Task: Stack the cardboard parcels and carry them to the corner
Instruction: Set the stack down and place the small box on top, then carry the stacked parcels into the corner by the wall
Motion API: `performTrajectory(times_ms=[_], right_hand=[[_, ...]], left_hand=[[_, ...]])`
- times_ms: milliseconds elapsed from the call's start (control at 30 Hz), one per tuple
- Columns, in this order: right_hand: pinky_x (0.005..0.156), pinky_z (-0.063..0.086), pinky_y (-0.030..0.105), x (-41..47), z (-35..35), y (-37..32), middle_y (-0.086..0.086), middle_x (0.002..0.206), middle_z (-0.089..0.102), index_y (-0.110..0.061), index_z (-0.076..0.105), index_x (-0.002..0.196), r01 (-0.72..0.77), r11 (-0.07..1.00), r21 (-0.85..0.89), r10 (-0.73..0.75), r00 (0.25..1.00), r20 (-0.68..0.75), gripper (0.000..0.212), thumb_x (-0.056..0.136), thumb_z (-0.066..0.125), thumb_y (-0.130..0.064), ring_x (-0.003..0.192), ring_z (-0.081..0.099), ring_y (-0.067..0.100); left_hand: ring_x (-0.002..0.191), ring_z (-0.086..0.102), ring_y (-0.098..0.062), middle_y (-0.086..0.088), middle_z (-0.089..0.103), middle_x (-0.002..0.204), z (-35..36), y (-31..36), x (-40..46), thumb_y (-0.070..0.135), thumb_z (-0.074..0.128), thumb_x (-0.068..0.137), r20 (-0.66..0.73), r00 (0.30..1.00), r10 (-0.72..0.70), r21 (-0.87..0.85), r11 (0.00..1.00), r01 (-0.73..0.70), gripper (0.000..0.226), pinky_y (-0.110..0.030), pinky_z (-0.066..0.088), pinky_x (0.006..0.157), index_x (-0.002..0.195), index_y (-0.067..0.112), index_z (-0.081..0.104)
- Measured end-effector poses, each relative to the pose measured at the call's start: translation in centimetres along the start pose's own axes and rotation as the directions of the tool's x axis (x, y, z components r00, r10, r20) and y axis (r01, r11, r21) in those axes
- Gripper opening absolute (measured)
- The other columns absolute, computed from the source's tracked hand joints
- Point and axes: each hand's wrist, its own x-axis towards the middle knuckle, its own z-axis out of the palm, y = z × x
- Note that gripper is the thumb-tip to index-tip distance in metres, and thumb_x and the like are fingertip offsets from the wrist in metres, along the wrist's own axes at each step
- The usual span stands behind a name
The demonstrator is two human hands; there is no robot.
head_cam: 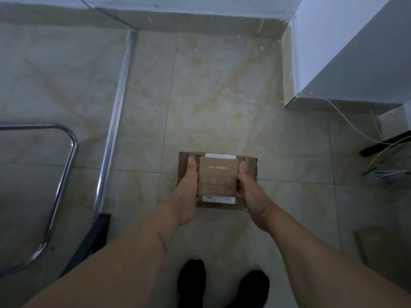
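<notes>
Two stacked parcels (217,176) gripped between left hand (186,192), right hand (251,192), open tiled floor (222,96) ahead

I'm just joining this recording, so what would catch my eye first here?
Centre frame, both hands, left hand and right hand, clasp a small parcel stacked on a larger parcel above the tiled floor. A chrome chair frame curves at left, and loose cables trail at right.

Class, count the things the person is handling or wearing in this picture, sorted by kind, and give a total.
Cardboard parcels, stacked, smaller parcel on larger parcel: 2
Hands, left hand and right hand, gripping the stack: 2
Black shoes: 2
Total: 6
</notes>
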Motion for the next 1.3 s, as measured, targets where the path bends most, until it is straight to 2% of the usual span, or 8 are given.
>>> performTrajectory(times_ms=[167,300,367,500,833,933,1033,1300], right_hand=[[0.116,0.043,0.043,0.1,-0.6,0.5,-0.009,0.125,0.077,-0.036,0.07,0.131,-0.035,0.999,0.002,0.035,0.997,-0.071,0.071,0.093,0.027,-0.079,0.118,0.071,0.009],[0.074,0.055,0.016,-0.4,-2.4,0.2,-0.022,0.087,0.08,-0.037,0.072,0.106,-0.008,1.0,-0.021,0.003,0.972,-0.233,0.055,0.102,0.025,-0.065,0.09,0.076,-0.003],[0.087,0.05,0.02,-0.2,-3.7,0.1,-0.023,0.094,0.073,-0.04,0.065,0.1,0.026,0.999,-0.025,-0.033,0.936,-0.351,0.044,0.105,0.026,-0.058,0.094,0.071,0.0],[0.126,0.024,0.05,2.0,-7.0,2.0,-0.002,0.168,0.033,-0.028,0.033,0.162,-0.029,0.999,-0.025,0.016,0.903,-0.429,0.078,0.098,0.029,-0.072,0.153,0.032,0.021],[0.126,0.017,0.057,9.3,-9.2,10.1,-0.006,0.172,0.021,-0.036,0.023,0.165,-0.082,0.993,-0.082,0.051,0.944,-0.327,0.099,0.081,0.023,-0.09,0.158,0.019,0.022],[0.125,0.019,0.06,11.5,-10.2,12.8,-0.007,0.172,0.026,-0.043,0.027,0.162,-0.102,0.991,-0.091,0.071,0.953,-0.295,0.114,0.065,0.028,-0.104,0.157,0.025,0.022],[0.12,0.028,0.063,13.3,-11.5,14.8,-0.007,0.17,0.03,-0.049,0.025,0.16,-0.107,0.993,-0.054,0.091,0.967,-0.238,0.113,0.062,0.032,-0.105,0.154,0.033,0.027],[0.102,0.052,0.051,13.9,-11.3,13.6,-0.003,0.152,0.058,-0.05,0.044,0.151,-0.099,0.995,-0.019,0.095,0.987,-0.126,0.093,0.073,0.028,-0.097,0.138,0.054,0.029]], left_hand=[[0.121,0.063,-0.021,0.0,0.071,0.126,-0.6,-0.6,0.5,0.085,0.012,0.084,-0.046,0.999,-0.017,0.031,0.999,0.018,0.082,-0.041,0.045,0.103,0.123,0.038,0.068],[0.125,0.054,-0.022,-0.003,0.065,0.117,-0.6,1.5,-1.7,0.061,0.007,0.101,-0.136,0.989,0.049,0.091,0.995,-0.037,0.075,-0.027,0.054,0.089,0.147,0.017,0.044],[0.141,0.033,-0.023,-0.004,0.039,0.154,-0.9,3.5,-3.9,0.053,0.007,0.104,-0.173,0.98,0.102,0.072,0.993,-0.09,0.066,-0.032,0.032,0.109,0.155,0.015,0.024],[0.152,0.008,-0.022,-0.003,0.006,0.167,-5.1,1.5,1.0,0.071,0.009,0.094,-0.316,0.946,0.078,0.078,0.995,-0.056,0.077,-0.045,0.003,0.119,0.158,0.029,0.005],[0.151,0.011,-0.023,-0.001,0.015,0.166,-5.9,-4.5,7.9,0.071,0.017,0.093,-0.314,0.945,0.09,0.104,0.993,-0.06,0.076,-0.045,0.007,0.119,0.157,0.029,0.016],[0.125,0.055,-0.019,-0.005,0.057,0.139,-5.5,-6.3,9.9,0.06,0.019,0.099,-0.275,0.954,0.116,0.138,0.987,-0.08,0.064,-0.032,0.035,0.106,0.134,0.021,0.055],[0.066,0.076,-0.007,0.007,0.08,0.082,-6.0,-7.4,11.4,0.065,0.023,0.095,-0.262,0.962,0.08,0.103,0.993,-0.055,0.064,-0.021,0.057,0.06,0.101,0.023,0.07],[0.057,0.076,-0.015,0.0,0.08,0.069,-5.8,-7.9,13.1,0.064,0.031,0.092,-0.208,0.978,0.012,0.001,1.0,-0.012,0.06,-0.036,0.053,0.063,0.092,0.02,0.072]])
